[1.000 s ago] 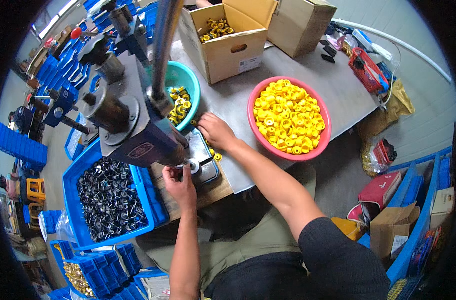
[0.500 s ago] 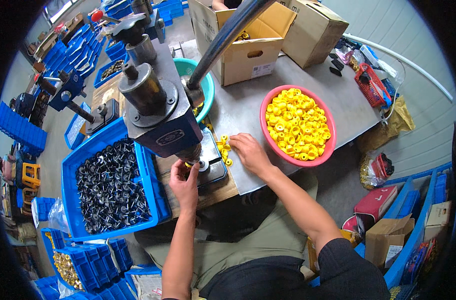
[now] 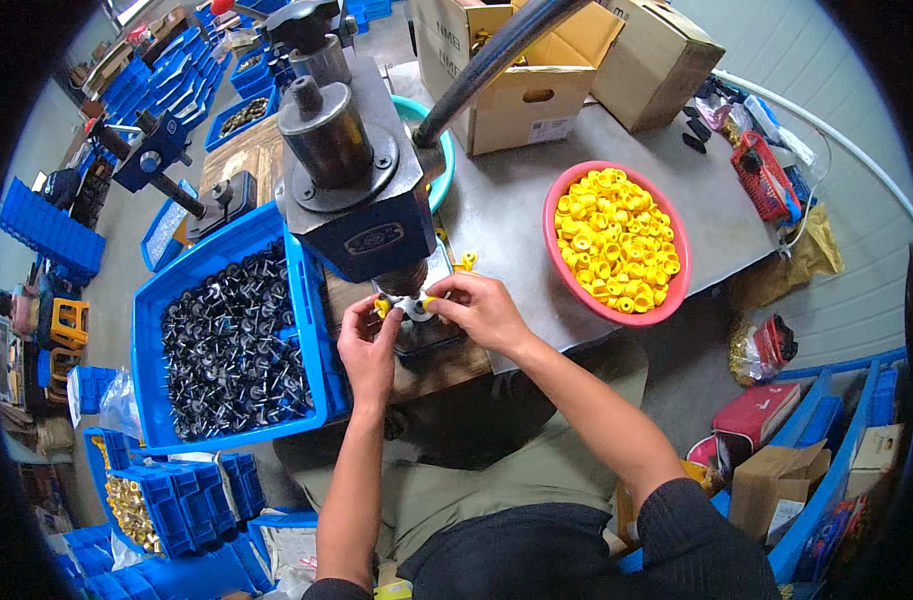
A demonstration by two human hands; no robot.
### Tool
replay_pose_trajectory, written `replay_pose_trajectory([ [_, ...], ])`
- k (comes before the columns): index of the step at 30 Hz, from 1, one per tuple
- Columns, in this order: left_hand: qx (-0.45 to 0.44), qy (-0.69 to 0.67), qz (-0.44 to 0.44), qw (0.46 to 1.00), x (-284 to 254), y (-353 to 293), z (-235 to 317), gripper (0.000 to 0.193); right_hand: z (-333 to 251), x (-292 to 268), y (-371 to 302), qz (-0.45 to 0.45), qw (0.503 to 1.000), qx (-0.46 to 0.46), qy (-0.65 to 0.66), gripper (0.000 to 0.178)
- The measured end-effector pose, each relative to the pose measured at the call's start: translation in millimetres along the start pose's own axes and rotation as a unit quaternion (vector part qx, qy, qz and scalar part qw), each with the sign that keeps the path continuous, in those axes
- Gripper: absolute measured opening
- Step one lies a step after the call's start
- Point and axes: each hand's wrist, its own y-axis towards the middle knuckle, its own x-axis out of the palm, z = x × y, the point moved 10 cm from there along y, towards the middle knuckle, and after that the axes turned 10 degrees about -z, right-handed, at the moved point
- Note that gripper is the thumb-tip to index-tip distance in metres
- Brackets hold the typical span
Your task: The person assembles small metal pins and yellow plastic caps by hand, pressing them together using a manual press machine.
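Yellow plastic cap: at our right fingertips, just left of that hand and touching it; too small for us to read its long axis.
Right hand: thumb and forefinger pinching the cap; nearer to it than the other hand.
Left hand: fingertips drawn together on a yellow-and-dark piece; we cannot tell whether its parts are joined.
Pale round seat: between both sets of fingertips, under the spindle; contact with the cap unresolved.
Bench press: dark blue head just beyond our hands, lever slanting up and right.
Blue bin: left of the press, heaped with black disc-headed pieces on metal stems.
Pink-red basin: right of our right hand, apart from it, full of loose yellow caps.
Worktop: grey sheet, bare wood below the press.
Teal basin: behind the press, mostly hidden.
Open carton: farther back, a taller carton beside it.
Room: pale panelled wall right; stacked blue crates left.
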Motion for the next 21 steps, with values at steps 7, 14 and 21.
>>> replay_pose_trajectory([
  [7, 0.01, 0.078, -0.033, 0.996, 6, 6, 6, 0.029, -15, -5, 17, 0.091, 0.98, -0.055, -0.166, 0.018],
  [14, 0.074, 0.208, -0.09, 0.971, 30, 12, 31, 0.03, 1, -32, -15, 0.084, 0.995, 0.0, -0.061, 0.019],
  [21, 0.186, 0.276, -0.129, 0.934, 42, 11, 57, 0.031, -89, -83, -38, 0.13, 0.99, -0.032, -0.045, 0.02],
])
